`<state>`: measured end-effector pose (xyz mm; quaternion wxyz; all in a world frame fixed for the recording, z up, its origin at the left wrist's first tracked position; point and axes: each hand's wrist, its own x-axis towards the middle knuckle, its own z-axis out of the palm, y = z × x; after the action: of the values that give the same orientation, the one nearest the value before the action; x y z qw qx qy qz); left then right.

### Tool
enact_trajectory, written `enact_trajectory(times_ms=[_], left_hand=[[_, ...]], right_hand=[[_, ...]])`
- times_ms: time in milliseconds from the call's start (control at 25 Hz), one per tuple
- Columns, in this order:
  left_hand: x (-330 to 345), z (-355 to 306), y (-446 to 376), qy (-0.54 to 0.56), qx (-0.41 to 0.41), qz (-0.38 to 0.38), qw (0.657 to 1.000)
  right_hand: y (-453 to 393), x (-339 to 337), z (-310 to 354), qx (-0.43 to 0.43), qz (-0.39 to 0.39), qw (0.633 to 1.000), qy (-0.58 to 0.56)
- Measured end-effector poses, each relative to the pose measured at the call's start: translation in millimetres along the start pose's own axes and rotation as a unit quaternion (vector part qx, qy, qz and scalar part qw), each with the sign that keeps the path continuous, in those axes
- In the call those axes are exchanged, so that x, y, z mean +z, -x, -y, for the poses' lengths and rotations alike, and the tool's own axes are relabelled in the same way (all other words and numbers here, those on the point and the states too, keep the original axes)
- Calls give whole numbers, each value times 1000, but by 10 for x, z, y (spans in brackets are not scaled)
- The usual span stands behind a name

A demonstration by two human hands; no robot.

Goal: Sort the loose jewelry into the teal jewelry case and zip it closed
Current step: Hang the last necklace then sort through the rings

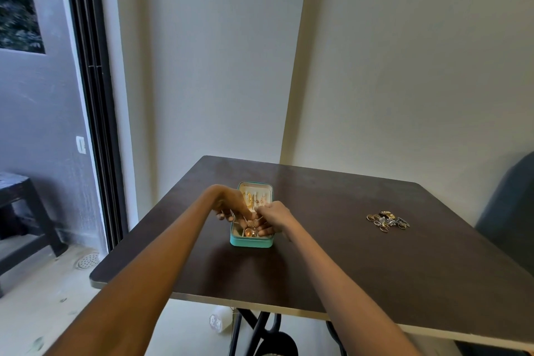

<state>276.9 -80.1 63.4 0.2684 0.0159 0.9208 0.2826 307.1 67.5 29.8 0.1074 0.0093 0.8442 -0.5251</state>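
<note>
Both hands [251, 217] over open teal case [251, 241]; long axis front-to-back

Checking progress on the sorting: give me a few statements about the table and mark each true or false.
1. The teal case lies open. True.
2. Both hands are at the case. True: the left hand and right hand meet over it.
3. The pile of rings sits inside the case. False: it lies on the table, off to the right.
4. The case is empty. False: gold pieces show inside.
</note>
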Motion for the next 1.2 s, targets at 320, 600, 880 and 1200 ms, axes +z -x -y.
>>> enact_trajectory(times_ms=[320,600,880,1200], left_hand=[[37,6,-82,-58,16,-27,998],[76,108,-180,-38,83,-45,995],[73,98,-255,-83,66,-35,994],[30,31,-229,-76,70,-32,994]], right_hand=[[24,-26,-11,-11,-12,1000,-9],[7,-21,-68,-26,-29,999,17],[-10,-19,-84,-63,-15,996,66],[-73,-15,-122,-81,-57,992,78]])
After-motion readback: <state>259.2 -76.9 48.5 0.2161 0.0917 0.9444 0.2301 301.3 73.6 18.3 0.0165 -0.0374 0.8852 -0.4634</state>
